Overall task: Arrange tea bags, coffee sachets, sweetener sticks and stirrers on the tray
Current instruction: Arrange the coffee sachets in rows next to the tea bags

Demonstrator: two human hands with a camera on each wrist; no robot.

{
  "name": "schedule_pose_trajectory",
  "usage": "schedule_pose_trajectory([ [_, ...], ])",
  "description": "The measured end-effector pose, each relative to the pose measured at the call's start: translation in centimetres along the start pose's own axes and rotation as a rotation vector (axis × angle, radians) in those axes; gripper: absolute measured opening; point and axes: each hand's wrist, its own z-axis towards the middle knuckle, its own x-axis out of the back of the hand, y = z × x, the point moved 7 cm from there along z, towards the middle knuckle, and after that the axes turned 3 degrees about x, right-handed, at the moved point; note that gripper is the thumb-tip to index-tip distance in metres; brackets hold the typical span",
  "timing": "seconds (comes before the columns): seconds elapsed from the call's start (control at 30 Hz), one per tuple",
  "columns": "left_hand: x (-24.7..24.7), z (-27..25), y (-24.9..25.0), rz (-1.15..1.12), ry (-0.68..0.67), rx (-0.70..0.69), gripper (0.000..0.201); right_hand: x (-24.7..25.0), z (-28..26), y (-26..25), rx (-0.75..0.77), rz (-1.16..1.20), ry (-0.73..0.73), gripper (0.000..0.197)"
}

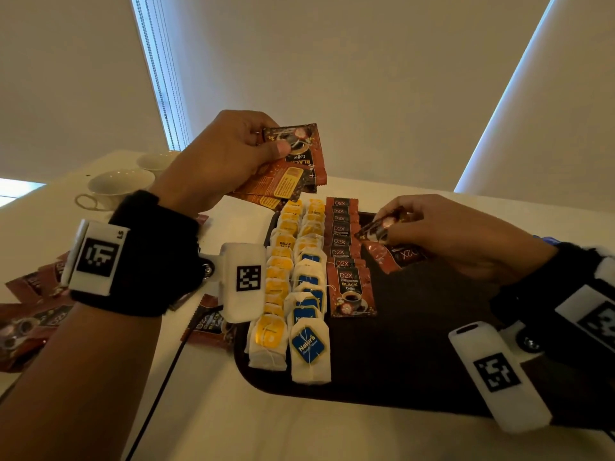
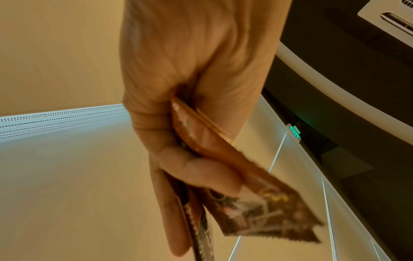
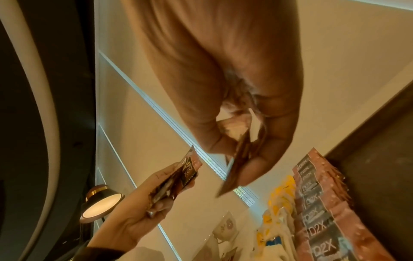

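Observation:
A dark tray (image 1: 416, 354) lies on the white table. On its left side run two rows of tea bags (image 1: 301, 281), yellow and blue labelled, then a row of red-brown D2X coffee sachets (image 1: 346, 257). My left hand (image 1: 226, 161) is raised above the tray's far left corner and grips a fan of several coffee sachets (image 1: 293, 164), seen close in the left wrist view (image 2: 245, 203). My right hand (image 1: 442, 234) pinches one coffee sachet (image 1: 379, 227) low over the tray, beside the sachet row; another sachet (image 1: 399, 256) lies flat under it. The right wrist view shows the pinched sachet (image 3: 236, 162).
Two white cups (image 1: 119, 188) stand at the table's far left. Loose coffee sachets (image 1: 30, 314) lie on the table left of the tray, one (image 1: 209, 324) at the tray's edge. The tray's right half is bare. A black cable (image 1: 159, 394) crosses the table.

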Motion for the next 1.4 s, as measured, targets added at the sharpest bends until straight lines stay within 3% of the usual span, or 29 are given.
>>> schedule_pose_trajectory([
  [0.1, -0.1, 0.0, 0.0, -0.004, -0.005, -0.006, 0.011, -0.1, 0.0, 0.0, -0.007, -0.061, -0.059, 0.021],
  [0.2, 0.0, 0.0, 0.1, -0.007, -0.002, -0.008, 0.010, 0.8, 0.3, 0.3, -0.021, -0.055, 0.035, 0.029],
  [0.27, 0.0, 0.0, 0.1, 0.000, 0.004, -0.007, 0.013, 1.5, 0.5, 0.4, -0.012, -0.104, 0.119, 0.020],
  [0.33, 0.1, 0.1, 0.0, 0.011, 0.006, -0.006, 0.015, 1.5, 0.6, 0.8, -0.010, -0.184, 0.114, 0.012],
  [0.53, -0.1, 0.1, 0.0, 0.005, -0.005, -0.004, 0.013, 0.0, 0.2, 1.4, -0.094, -0.008, -0.129, 0.024],
  [0.67, -0.6, 0.0, 0.2, 0.022, -0.013, -0.003, 0.011, -0.2, 0.1, 0.9, -0.058, -0.241, -0.116, 0.032],
  [0.8, -1.1, 0.0, 0.2, 0.035, -0.029, 0.006, 0.015, -1.5, 0.8, 0.8, -0.034, -0.439, -0.194, 0.047],
  [0.97, -1.8, -0.1, 0.1, 0.026, -0.050, 0.015, 0.008, -3.8, 0.8, 1.1, -0.026, -0.657, -0.393, 0.031],
  [1.1, -1.9, -0.1, 0.0, 0.042, -0.057, 0.020, 0.009, -5.3, 0.8, 1.9, -0.007, -0.809, -0.507, 0.036],
  [1.23, -1.9, -0.1, 0.0, 0.042, -0.061, 0.013, 0.008, -5.3, 1.6, 1.1, 0.126, -0.916, -0.392, 0.034],
  [1.4, -1.8, -0.1, 0.2, 0.049, -0.059, 0.009, 0.013, -5.5, 2.1, 1.1, 0.157, -0.978, -0.314, 0.043],
])
